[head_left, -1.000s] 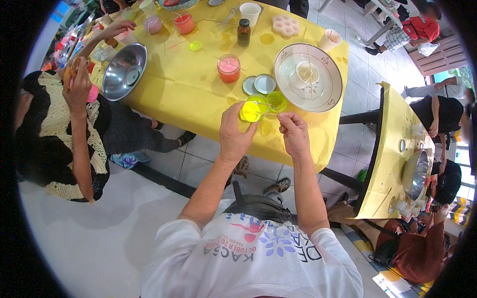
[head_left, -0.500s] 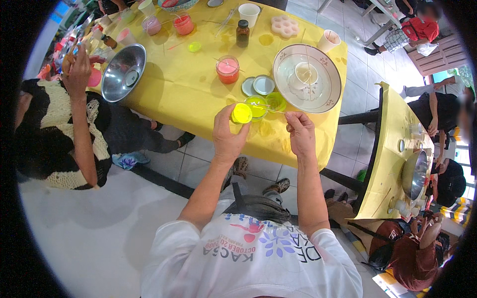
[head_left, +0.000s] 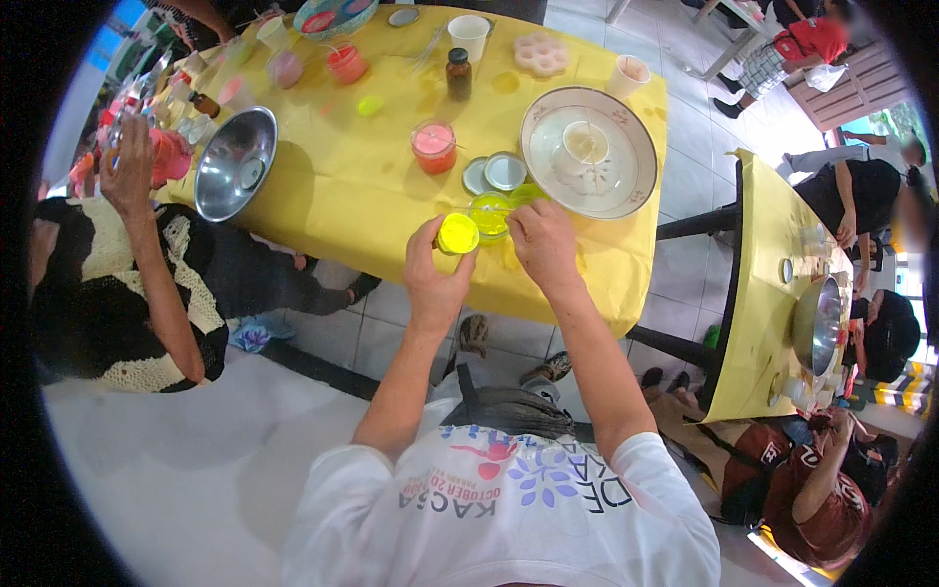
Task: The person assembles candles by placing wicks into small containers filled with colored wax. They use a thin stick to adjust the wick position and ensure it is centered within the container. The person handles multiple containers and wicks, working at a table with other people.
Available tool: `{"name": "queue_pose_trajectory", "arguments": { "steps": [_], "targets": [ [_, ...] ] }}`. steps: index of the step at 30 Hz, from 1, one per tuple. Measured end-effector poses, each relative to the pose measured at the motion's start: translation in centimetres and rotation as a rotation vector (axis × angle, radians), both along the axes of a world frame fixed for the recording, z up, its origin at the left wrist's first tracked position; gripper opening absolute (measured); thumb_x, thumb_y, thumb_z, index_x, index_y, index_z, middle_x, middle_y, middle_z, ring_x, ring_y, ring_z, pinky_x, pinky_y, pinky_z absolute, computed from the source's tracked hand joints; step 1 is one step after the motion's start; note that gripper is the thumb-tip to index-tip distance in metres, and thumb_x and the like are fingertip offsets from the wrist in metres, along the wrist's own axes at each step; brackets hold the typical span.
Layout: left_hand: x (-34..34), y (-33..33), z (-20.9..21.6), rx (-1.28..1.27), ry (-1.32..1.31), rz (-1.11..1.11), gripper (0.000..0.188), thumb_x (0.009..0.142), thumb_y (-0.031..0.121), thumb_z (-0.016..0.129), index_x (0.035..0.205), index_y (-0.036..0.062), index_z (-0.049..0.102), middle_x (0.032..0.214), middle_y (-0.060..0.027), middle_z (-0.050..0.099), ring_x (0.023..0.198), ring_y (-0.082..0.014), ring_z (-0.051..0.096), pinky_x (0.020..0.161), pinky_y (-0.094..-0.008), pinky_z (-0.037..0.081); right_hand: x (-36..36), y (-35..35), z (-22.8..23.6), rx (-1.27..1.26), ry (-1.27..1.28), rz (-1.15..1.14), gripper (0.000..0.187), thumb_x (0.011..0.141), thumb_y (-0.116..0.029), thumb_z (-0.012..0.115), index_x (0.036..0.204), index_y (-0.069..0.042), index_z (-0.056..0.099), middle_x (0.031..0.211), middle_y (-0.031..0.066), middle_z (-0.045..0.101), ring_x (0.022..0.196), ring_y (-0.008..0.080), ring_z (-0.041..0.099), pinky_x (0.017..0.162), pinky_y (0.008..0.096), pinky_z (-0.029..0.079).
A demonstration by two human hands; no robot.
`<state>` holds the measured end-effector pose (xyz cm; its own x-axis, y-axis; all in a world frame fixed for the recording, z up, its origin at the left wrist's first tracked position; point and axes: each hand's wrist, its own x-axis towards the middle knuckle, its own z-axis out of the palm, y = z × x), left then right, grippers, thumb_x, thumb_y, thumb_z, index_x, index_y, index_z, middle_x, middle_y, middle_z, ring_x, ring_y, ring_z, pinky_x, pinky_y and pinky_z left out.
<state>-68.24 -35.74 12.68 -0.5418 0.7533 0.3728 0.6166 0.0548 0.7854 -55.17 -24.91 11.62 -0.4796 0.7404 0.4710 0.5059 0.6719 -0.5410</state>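
My left hand (head_left: 437, 279) is closed around a small round tub of bright yellow stuff (head_left: 458, 234), tipped so its top faces up. Between the fingertips of my right hand (head_left: 545, 247) is a thin stick (head_left: 479, 207), which reaches left over a glass jar with yellow contents (head_left: 491, 224). This jar stands on the yellow-covered table, just beyond my hands. A second yellow jar (head_left: 526, 194) is partly hidden behind my right hand. Two silvery lids (head_left: 505, 172) lie just past the jars.
A jar of pink and red stuff (head_left: 433, 147) stands farther off. To the right is a large plate (head_left: 641, 176) holding a white cup (head_left: 585, 145). A brown bottle (head_left: 459, 75) and a pink flower mould (head_left: 540, 54) stand behind. On the left are a metal bowl (head_left: 210, 186) and another person.
My right hand has moved left with the stick, closer to my left hand, and now covers part of the second yellow jar. The tub has tilted slightly.
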Motion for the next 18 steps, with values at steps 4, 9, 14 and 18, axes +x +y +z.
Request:
{"name": "queue_pose_trajectory", "arguments": {
  "steps": [4, 9, 14, 18],
  "targets": [
    [0.5, -0.1, 1.0, 0.011, -0.064, 0.011, 0.051, 0.068, 0.004, 0.075, 0.115, 0.0016, 0.054, 0.106, -0.0137, 0.058, 0.095, -0.0261, 0.058, 0.082, -0.0341, 0.048, 0.0, -0.7, -0.4, 0.006, -0.089, -0.02, 0.008, 0.069, -0.01, 0.062, 0.064, -0.006, 0.057, 0.068, 0.0119, 0.054, 0.068, 0.0302, 0.054, 0.061, 0.0412, 0.043],
    [0.3, 0.4, 2.2, 0.06, -0.171, -0.11, 0.055, 0.072, 0.001, 0.074, 0.121, 0.0007, 0.049, 0.113, -0.0106, 0.056, 0.101, -0.0191, 0.057, 0.088, -0.031, 0.046, -0.3, -0.9, -1.9, 0.105, -0.212, -0.025, 0.003, 0.064, -0.009, 0.06, 0.061, -0.008, 0.058, 0.069, 0.0104, 0.055, 0.071, 0.0276, 0.055, 0.062, 0.0395, 0.044],
    [0.8, 1.4, 3.2, 0.125, -0.175, -0.157, 0.054, 0.074, -0.003, 0.071, 0.122, -0.0012, 0.047, 0.116, -0.0117, 0.054, 0.104, -0.0209, 0.055, 0.09, -0.0324, 0.046, -0.7, -2.0, -1.6, 0.106, -0.139, -0.09, 0.003, 0.065, -0.01, 0.06, 0.065, -0.007, 0.06, 0.074, 0.01, 0.057, 0.076, 0.0268, 0.056, 0.064, 0.0395, 0.044],
    [1.1, 2.1, 3.3, 0.126, -0.192, -0.196, 0.055, 0.072, -0.005, 0.071, 0.122, -0.0023, 0.047, 0.116, -0.0137, 0.054, 0.106, -0.0236, 0.055, 0.091, -0.0338, 0.045, -1.0, -2.1, -2.0, -0.006, -0.26, -0.088, 0.005, 0.067, -0.011, 0.06, 0.069, -0.007, 0.061, 0.081, 0.0101, 0.057, 0.08, 0.026, 0.056, 0.067, 0.0394, 0.044]
  ]
}}
